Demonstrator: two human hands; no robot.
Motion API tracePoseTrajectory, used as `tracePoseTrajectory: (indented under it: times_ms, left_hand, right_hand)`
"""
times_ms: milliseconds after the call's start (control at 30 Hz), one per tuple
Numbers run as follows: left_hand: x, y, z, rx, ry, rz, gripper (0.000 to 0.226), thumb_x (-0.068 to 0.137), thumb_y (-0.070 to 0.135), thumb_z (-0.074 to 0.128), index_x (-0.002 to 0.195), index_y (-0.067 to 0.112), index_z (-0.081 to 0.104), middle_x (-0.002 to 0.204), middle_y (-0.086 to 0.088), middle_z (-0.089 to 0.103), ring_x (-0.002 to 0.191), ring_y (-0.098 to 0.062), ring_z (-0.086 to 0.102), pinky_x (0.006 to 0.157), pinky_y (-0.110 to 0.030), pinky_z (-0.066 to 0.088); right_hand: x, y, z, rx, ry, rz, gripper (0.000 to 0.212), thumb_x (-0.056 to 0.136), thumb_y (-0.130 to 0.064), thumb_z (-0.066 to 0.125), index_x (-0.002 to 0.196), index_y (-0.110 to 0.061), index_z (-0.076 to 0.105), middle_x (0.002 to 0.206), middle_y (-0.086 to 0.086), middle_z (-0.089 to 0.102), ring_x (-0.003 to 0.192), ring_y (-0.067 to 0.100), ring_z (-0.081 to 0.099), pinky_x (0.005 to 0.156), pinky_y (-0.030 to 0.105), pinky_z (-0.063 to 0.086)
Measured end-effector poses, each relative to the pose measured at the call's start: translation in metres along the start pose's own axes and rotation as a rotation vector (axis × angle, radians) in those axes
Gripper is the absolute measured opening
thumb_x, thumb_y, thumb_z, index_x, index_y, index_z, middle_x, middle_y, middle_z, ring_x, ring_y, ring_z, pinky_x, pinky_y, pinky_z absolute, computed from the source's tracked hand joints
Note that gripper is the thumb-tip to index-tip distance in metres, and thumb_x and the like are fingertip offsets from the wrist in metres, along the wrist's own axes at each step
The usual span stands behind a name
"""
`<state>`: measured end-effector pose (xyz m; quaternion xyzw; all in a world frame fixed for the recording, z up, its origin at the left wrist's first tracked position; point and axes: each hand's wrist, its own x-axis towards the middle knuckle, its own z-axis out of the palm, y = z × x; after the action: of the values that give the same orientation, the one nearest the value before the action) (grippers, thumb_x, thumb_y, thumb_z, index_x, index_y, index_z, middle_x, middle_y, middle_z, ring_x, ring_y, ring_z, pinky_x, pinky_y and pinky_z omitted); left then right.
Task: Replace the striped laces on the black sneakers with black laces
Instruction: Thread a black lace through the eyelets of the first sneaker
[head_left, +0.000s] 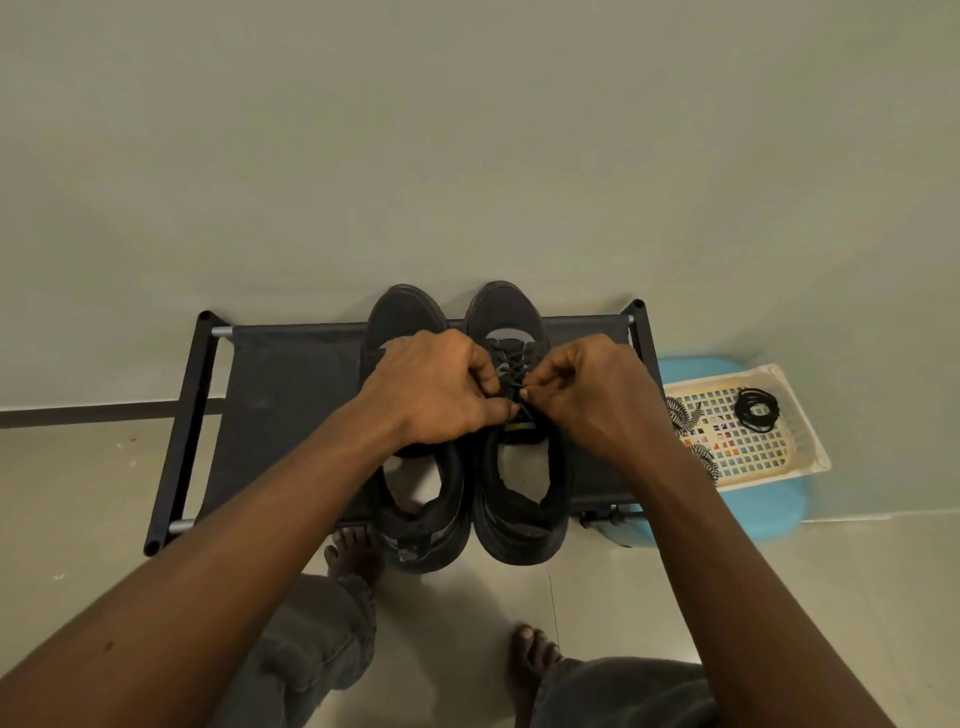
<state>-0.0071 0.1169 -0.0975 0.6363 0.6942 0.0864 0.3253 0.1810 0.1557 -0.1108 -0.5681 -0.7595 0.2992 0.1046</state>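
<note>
Two black sneakers stand side by side on the fabric shelf of a black shoe rack (291, 400), toes toward the wall, heels overhanging the near edge. The rack stands on the floor against the wall.

The left sneaker (405, 314) is partly covered by the left hand (436, 387); its lacing cannot be seen. The right sneaker (519, 504) carries a black lace (511, 364), criss-crossed through the eyelets visible between the two hands.

Both hands work at the upper eyelets of the right sneaker. The left hand has its fingers curled, with thumb and fingertips pinching the black lace at the sneaker's left eyelet row. The right hand (587, 395) is likewise curled, pinching a lace end between thumb and forefinger just above the tongue. The two hands sit close together, nearly touching.

To the right of the rack, a blue stool (774, 514) bears a cream perforated basket (802, 431). A coiled black lace (756, 410) lies inside the basket, toward its far end. The striped laces (684, 415) lie over the basket's left rim, partly inside, partly trailing out beside the right forearm.

Two bare feet and grey trouser legs are visible on the floor below the rack.
</note>
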Motion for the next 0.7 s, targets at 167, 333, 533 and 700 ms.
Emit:
tracePoseTrajectory:
  times_ms: [167,333,533,700]
  left_hand:
    - [0.001,-0.007,-0.003,-0.144,-0.027,-0.018,0.015,0.083,0.03,0.083,0.098,0.029,0.08,0.079,0.015,0.076,0.077,0.003,0.071,0.089,-0.032,0.06]
    - [0.003,-0.014,-0.001,-0.228,-0.035,-0.033,0.014,0.084,0.026,0.083,0.096,0.03,0.079,0.076,0.012,0.077,0.074,-0.001,0.073,0.088,-0.033,0.061]
    - [0.004,-0.017,-0.001,-0.281,-0.048,-0.032,0.019,0.082,0.029,0.086,0.099,0.029,0.077,0.074,0.009,0.077,0.075,-0.006,0.075,0.091,-0.036,0.06]
    - [0.004,-0.016,0.001,-0.275,-0.046,-0.025,0.021,0.081,0.033,0.088,0.098,0.03,0.077,0.075,0.01,0.077,0.073,-0.003,0.074,0.09,-0.036,0.06]
  right_hand:
    - [-0.001,-0.006,0.007,-0.086,0.013,-0.023,0.007,0.088,-0.031,0.076,0.083,-0.025,0.077,0.074,-0.008,0.07,0.074,0.014,0.067,0.07,0.031,0.056]
    - [-0.004,-0.014,0.01,-0.224,0.046,-0.09,0.007,0.089,-0.033,0.072,0.088,-0.027,0.077,0.084,-0.006,0.074,0.077,0.016,0.068,0.067,0.03,0.054]
    - [-0.008,-0.02,0.014,-0.313,0.083,-0.106,0.01,0.089,-0.032,0.068,0.085,-0.026,0.074,0.082,-0.007,0.07,0.071,0.015,0.062,0.06,0.026,0.042]
    - [-0.008,-0.019,0.022,-0.265,0.121,0.01,0.011,0.088,-0.035,0.066,0.087,-0.027,0.074,0.079,-0.007,0.07,0.071,0.018,0.065,0.059,0.027,0.043]
